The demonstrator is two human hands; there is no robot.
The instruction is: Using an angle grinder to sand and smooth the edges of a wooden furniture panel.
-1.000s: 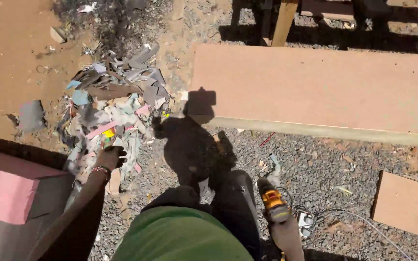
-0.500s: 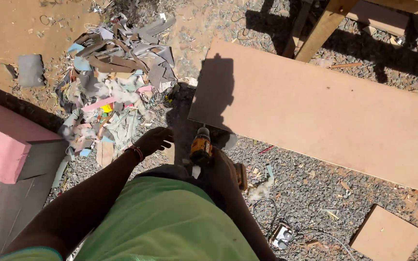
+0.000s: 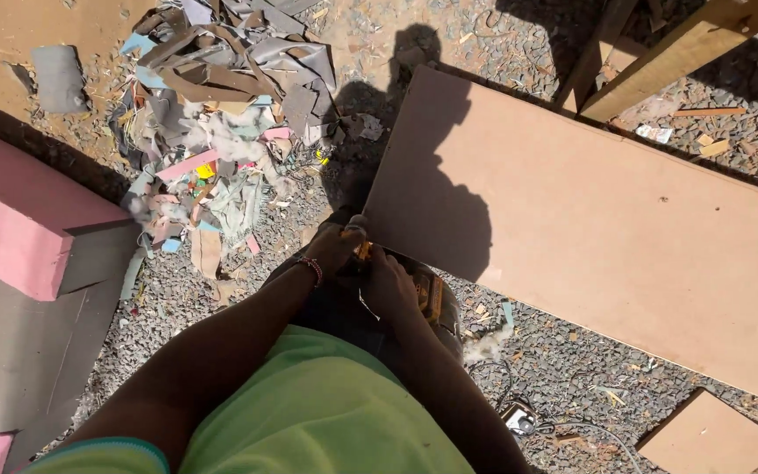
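Both hands on a yellow drill (image 3: 427, 294) beside the brown board (image 3: 589, 219).
Right hand (image 3: 388, 285) grips its body; left hand (image 3: 337, 246) seems pinched around its front end, partly hidden.

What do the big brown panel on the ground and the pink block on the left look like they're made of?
The brown panel looks like fibreboard or hardboard: flat, matt, evenly tan, no grain showing, with crisp straight edges. The pink block looks like upholstery foam: thick, matt, with soft-looking edges, though its texture is too small to confirm. Both hands meet at the panel's near corner on a yellow power drill.
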